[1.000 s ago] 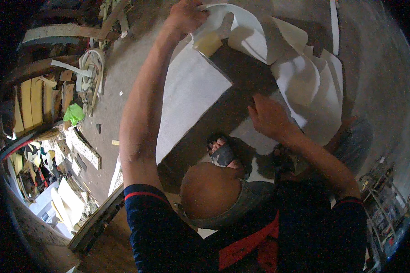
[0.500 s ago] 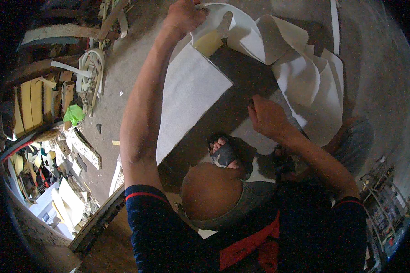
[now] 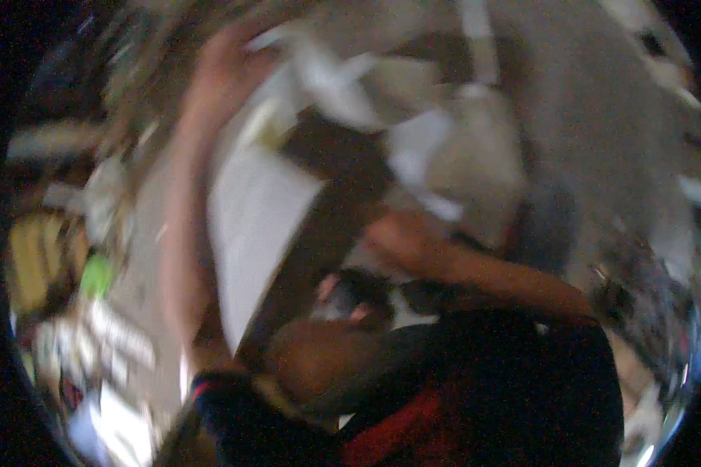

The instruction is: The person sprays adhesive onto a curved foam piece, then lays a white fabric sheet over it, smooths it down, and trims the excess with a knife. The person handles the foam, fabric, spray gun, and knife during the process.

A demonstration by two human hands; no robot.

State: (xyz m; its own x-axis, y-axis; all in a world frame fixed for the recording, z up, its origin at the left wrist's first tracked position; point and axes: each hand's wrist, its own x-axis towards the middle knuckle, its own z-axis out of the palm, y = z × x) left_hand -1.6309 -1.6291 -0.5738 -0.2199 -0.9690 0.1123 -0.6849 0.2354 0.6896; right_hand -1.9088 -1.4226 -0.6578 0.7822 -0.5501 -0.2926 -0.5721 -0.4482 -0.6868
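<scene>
Everything is smeared by motion. At the upper left my left hand [image 3: 227, 71] is closed at the far edge of a white sheet [image 3: 263, 214], though its fingers are blurred. The sheet covers the left part of a long dark brown piece [image 3: 343, 152]. A yellow foam-like patch [image 3: 266, 129] shows at its far end. Over the near right part of the dark piece, my right hand [image 3: 401, 237] is closed like a fist; anything inside it is hidden. Loose, curled pale sheeting [image 3: 479, 148] lies beyond and to the right of that hand.
My bent knee [image 3: 315, 358] and foot [image 3: 354, 296] are close below the dark piece. Yellow blocks [image 3: 35, 261], a bright green scrap [image 3: 96, 274] and white offcuts [image 3: 121, 331] litter the left. A pale strip [image 3: 480, 39] lies on the grey floor. Blurred clutter [image 3: 646, 272] stands right.
The view has swung, so the hands, sheets and dark piece now appear farther left, and the picture has blurred. Both hands keep about the same places relative to the dark piece.
</scene>
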